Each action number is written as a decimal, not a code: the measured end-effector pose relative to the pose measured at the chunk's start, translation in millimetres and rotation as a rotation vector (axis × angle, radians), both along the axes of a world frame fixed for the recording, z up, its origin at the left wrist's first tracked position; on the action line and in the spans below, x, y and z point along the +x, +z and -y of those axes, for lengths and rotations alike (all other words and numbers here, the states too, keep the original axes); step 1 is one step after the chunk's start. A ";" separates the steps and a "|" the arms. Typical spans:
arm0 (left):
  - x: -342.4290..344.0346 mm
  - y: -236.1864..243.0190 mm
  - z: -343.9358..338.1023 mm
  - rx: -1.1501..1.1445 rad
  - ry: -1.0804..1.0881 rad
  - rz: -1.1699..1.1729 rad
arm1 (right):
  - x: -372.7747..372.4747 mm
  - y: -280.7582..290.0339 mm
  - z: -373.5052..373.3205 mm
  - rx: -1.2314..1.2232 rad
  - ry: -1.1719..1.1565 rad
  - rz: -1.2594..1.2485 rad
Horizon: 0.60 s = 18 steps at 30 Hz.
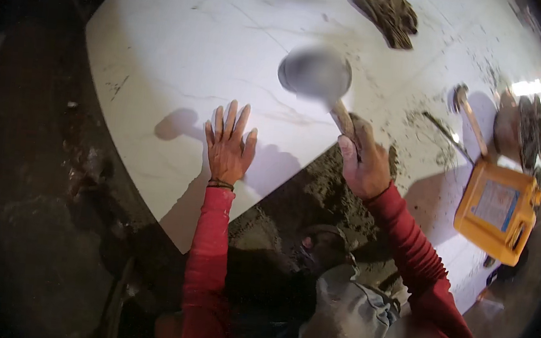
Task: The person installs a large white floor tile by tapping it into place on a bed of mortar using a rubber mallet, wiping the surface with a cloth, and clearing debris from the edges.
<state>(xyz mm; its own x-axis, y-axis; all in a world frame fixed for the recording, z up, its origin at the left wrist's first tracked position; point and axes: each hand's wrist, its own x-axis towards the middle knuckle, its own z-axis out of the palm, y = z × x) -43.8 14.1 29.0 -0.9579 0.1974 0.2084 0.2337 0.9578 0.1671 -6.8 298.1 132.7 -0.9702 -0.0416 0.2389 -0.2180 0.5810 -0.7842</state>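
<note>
My left hand (227, 149) lies flat on a large white veined floor tile (162, 82), its fingers stretched forward and slightly apart. My right hand (366, 158) is wrapped round the wooden handle of a mallet (315, 73), raised above the tile. The mallet's grey round head is partly blurred and points forward and left. Its shadow falls on the tile to the left of my left hand. Dark crumbly mortar (320, 192) covers the ground between my forearms, along the tile's near edge.
At the right stands a yellow jerrycan (497, 211) on pale tiles. Beyond it lie a claw hammer (473, 119), a dark thin bar (447, 136) and a brownish bucket (512, 129). A crumpled brown cloth (387, 15) rests at the far side. Dark ground (40, 149) borders the tile on the left.
</note>
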 end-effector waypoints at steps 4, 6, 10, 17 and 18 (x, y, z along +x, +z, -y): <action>-13.7 -3.8 20.3 -0.046 0.026 0.015 | -27.9 -60.4 29.6 0.546 0.034 0.447; -29.9 -10.3 23.3 -0.043 0.106 0.005 | -41.6 -56.7 45.1 0.459 0.019 0.300; -66.7 -16.8 39.8 -0.040 0.181 -0.046 | -62.3 17.4 71.9 0.015 0.087 0.063; -152.1 -28.5 49.7 -0.007 0.234 -0.097 | -104.3 -82.1 58.7 0.509 0.051 0.234; -159.0 -29.1 64.9 -0.022 0.248 -0.096 | -113.1 -68.7 74.2 0.497 0.068 0.233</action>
<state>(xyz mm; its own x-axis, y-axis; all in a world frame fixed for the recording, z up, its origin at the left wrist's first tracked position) -202.7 -50.8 0.0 -0.9537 -0.0356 0.2986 0.0050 0.9910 0.1341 -119.9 223.8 64.0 -0.9862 -0.1589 -0.0457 -0.1216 0.8841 -0.4512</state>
